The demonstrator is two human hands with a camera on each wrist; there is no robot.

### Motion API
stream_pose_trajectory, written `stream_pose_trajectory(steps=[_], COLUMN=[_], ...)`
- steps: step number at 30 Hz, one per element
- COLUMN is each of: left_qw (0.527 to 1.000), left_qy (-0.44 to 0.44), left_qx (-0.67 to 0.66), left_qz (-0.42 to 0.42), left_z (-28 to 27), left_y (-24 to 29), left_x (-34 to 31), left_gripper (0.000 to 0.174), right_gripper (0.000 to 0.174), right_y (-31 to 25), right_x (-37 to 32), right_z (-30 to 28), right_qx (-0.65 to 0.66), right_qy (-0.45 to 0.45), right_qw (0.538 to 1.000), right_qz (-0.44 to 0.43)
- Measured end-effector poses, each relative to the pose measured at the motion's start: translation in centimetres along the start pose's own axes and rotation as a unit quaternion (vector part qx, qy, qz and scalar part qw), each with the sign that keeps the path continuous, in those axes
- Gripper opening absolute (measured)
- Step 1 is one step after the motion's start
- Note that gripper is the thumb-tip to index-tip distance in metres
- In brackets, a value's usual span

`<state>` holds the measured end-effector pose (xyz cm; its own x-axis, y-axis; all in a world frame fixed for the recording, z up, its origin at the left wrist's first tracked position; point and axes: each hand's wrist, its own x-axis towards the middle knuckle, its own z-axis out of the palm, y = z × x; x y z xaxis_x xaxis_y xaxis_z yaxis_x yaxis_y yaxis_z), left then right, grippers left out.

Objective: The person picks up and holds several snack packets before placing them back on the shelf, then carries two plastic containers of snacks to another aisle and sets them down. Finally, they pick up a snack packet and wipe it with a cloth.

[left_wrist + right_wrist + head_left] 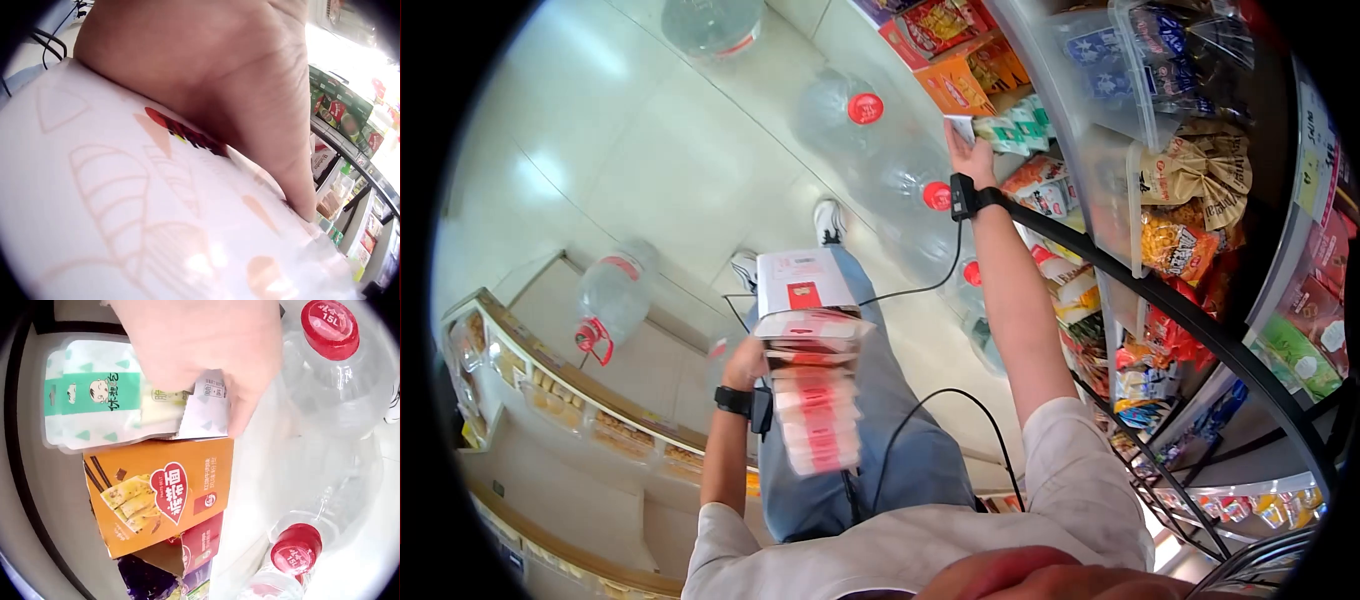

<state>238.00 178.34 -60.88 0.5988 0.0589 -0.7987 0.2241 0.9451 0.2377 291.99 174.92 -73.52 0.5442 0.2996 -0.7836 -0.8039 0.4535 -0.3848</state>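
My left hand (pixel 747 362) grips the side of a white box (pixel 802 282) with a row of red and white packets (pixel 818 420) along it, held above my legs. In the left wrist view the palm (pixel 206 75) lies against the white printed surface (pixel 125 206). My right hand (pixel 972 158) reaches to the shelf and pinches the front edge of a white and green carton (pixel 205 412). Green and white packets (pixel 94 394) stand in that carton, beside an orange noodle box (pixel 159 494).
Large clear bottles with red caps (pixel 865 108) stand on the floor beside the shelf. Another bottle (pixel 615 290) is at the left, near a low shelf (pixel 580 385). A black rail (pixel 1190 300) curves along the right, with snack bags behind. Cables hang near my legs.
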Motion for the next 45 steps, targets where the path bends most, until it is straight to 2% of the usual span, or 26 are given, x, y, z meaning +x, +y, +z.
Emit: stream_pose_trajectory(steps=[4, 5, 9, 12, 16, 20, 21, 25, 30, 33, 35, 37, 39, 40, 41, 44, 45], left_qw=[1.0, 1.0, 0.999, 0.995, 0.993, 0.993, 0.993, 0.992, 0.979, 0.95, 0.937, 0.924, 0.913, 0.892, 0.884, 0.834, 0.838], left_qy=[0.015, 0.019, 0.033, 0.07, 0.084, 0.089, 0.09, 0.076, 0.018, -0.039, -0.054, -0.064, -0.122, -0.182, -0.178, -0.227, -0.184], left_qx=[0.005, 0.003, -0.016, 0.059, 0.076, 0.056, 0.051, 0.021, -0.084, -0.181, -0.23, -0.284, -0.265, -0.305, -0.327, -0.329, -0.306], left_qz=[-0.002, -0.004, -0.01, 0.024, 0.036, 0.052, 0.057, 0.095, 0.187, 0.25, 0.256, 0.249, 0.285, 0.28, 0.282, 0.379, 0.413], left_z=[1.6, 1.9, 1.6, 3.5, 3.1, 2.5, 2.5, 3.0, 4.9, 7.4, 10.6, 13.1, 12.6, 12.3, 12.4, 13.4, 14.1], left_y=[1.1, 1.2, 1.6, 3.7, 4.0, 4.2, 4.5, 6.0, 9.7, 12.9, 16.3, 18.8, 19.9, 20.8, 21.4, 25.1, 26.3], left_x=[-1.2, -1.6, -2.8, -5.3, -8.1, -10.9, -11.7, -14.5, -17.3, -20.4, -24.7, -29.6, -32.3, -33.9, -35.2, -39.8, -41.7], left_gripper=[0.061, 0.063, 0.069, 0.063, 0.064, 0.065, 0.065, 0.065, 0.066, 0.067, 0.068, 0.07, 0.073, 0.072, 0.072, 0.076, 0.078], right_gripper=[0.044, 0.045, 0.044, 0.044, 0.044, 0.044, 0.04, 0.038, 0.036, 0.041, 0.044, 0.046, 0.046, 0.046, 0.045, 0.045, 0.043], right_y=[0.1, 0.6, 1.0, 1.2, 0.3, 0.0, -0.2, 0.4, -0.9, -1.1, -1.0, -0.7, -0.2, 0.0, 0.3, 1.8, 1.8], right_x=[-2.8, -3.8, -6.9, -11.0, -14.8, -20.0, -20.6, -28.0, -35.5, -39.9, -42.4, -46.3, -49.1, -50.2, -51.2, -55.5, -55.5], right_z=[-0.9, -1.4, -5.0, -4.8, -6.3, -5.9, -6.9, -5.2, -4.3, -0.7, 2.1, 6.8, 11.9, 14.3, 16.8, 25.3, 27.3], right_qx=[0.013, -0.011, 0.014, -0.039, -0.135, -0.13, -0.078, -0.193, -0.289, -0.326, -0.363, -0.357, -0.367, -0.382, -0.397, -0.398, -0.398], right_qy=[-0.037, -0.037, -0.075, -0.053, -0.076, -0.126, -0.149, -0.119, -0.13, -0.114, -0.1, -0.145, -0.18, -0.197, -0.213, -0.273, -0.287], right_qw=[0.999, 0.999, 0.997, 0.998, 0.987, 0.983, 0.985, 0.974, 0.948, 0.936, 0.921, 0.915, 0.901, 0.891, 0.88, 0.869, 0.861], right_qz=[-0.001, -0.024, 0.019, -0.01, -0.033, 0.012, 0.049, 0.015, 0.04, 0.075, 0.098, 0.117, 0.141, 0.146, 0.15, 0.111, 0.139])
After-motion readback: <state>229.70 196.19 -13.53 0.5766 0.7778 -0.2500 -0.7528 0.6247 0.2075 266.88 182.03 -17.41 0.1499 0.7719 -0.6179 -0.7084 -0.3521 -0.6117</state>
